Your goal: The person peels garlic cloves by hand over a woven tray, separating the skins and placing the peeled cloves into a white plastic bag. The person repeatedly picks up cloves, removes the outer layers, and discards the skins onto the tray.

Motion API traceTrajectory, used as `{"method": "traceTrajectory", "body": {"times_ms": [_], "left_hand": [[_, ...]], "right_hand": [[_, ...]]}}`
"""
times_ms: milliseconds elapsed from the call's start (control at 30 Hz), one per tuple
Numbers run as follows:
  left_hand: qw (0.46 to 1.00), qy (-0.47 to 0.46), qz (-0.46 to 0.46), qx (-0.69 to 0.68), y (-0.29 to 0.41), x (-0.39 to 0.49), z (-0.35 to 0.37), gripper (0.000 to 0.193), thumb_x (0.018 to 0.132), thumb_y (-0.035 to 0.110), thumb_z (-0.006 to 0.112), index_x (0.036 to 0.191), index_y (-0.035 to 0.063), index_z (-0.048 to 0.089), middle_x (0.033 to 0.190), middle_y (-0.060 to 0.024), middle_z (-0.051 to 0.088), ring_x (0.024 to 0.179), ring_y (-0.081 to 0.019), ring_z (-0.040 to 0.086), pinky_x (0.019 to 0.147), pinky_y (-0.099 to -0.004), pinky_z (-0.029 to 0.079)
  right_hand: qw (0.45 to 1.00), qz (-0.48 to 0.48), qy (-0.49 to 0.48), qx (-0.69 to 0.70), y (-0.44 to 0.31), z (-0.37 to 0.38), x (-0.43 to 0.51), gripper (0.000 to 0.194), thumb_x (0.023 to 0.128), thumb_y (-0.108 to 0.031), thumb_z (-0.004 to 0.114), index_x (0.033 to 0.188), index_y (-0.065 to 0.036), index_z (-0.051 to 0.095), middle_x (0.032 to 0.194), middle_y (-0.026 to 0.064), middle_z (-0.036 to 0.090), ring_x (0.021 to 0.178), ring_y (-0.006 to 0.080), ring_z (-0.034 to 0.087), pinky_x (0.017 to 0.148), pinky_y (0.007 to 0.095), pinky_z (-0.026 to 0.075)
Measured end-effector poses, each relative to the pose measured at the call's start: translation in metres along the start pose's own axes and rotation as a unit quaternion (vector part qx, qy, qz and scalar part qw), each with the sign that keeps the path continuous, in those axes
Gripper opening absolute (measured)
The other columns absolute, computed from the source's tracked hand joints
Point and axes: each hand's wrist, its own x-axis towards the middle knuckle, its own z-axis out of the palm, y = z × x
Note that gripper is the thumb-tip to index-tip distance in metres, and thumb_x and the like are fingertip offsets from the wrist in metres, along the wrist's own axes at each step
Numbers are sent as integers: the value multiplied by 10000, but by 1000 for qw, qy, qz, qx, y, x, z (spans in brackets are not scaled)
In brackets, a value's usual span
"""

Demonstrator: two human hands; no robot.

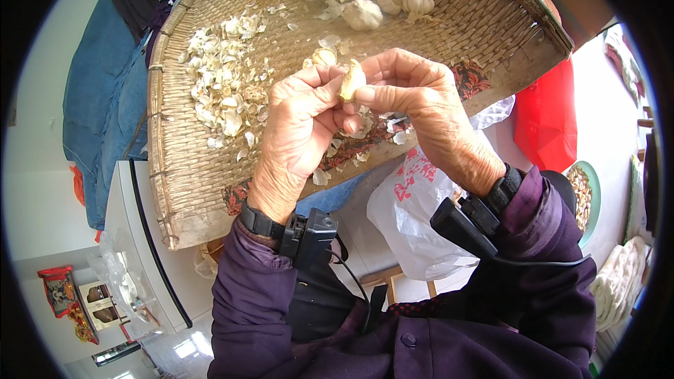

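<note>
A pale yellow garlic clove [352, 81] is pinched between the fingertips of my left hand [303, 110] and my right hand [416, 89]. Just beyond my left fingers shows a partly stripped garlic bulb [324, 57]; whether those fingers touch it, I cannot tell. Both hands are above a woven winnowing basket [181, 152]. Loose garlic skins [229, 73] lie heaped on its left side, with more scraps below my hands. Several whole garlic bulbs [363, 14] are grouped at the basket's far side.
A white plastic bag [416, 221] with red print hangs below the basket's near edge. To the right are a red bag [547, 116] and a green-rimmed basin [590, 205] with pale pieces inside. A white cabinet [152, 252] stands at left. Wrist-mounted devices [316, 234] trail cables.
</note>
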Motion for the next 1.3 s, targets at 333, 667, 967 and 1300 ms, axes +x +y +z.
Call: {"method": "traceTrajectory", "body": {"times_ms": [333,667,967,1300], "left_hand": [[970,62,76,224,11,-8,14,147,865,48,611,969,-47,650,795,-84,663,658,-157,626,602,-264,518],[941,117,93,304,10,-12,16,111,796,34,676,879,-40,681,780,-75,676,622,-96,599,561,-213,484],[936,116,101,317,13,-13,17,84,801,41,674,841,-29,702,727,-48,671,592,-61,573,523,-198,454],[934,95,100,329,13,-13,16,87,829,37,648,847,-33,695,777,-92,691,614,-107,611,537,-215,486]], "right_hand": [[999,39,5,33,1,0,0,185,842,-99,677,945,41,616,853,73,649,741,136,651,691,250,516],[999,21,-26,6,9,2,1,164,829,-38,686,935,42,591,835,70,634,725,132,651,668,238,532],[999,-4,-29,-12,12,2,2,138,813,-17,697,884,20,583,789,37,612,704,106,626,627,224,510],[992,-76,-29,-99,16,3,3,162,754,0,712,846,-6,579,755,10,592,700,71,561,617,223,463]]}}
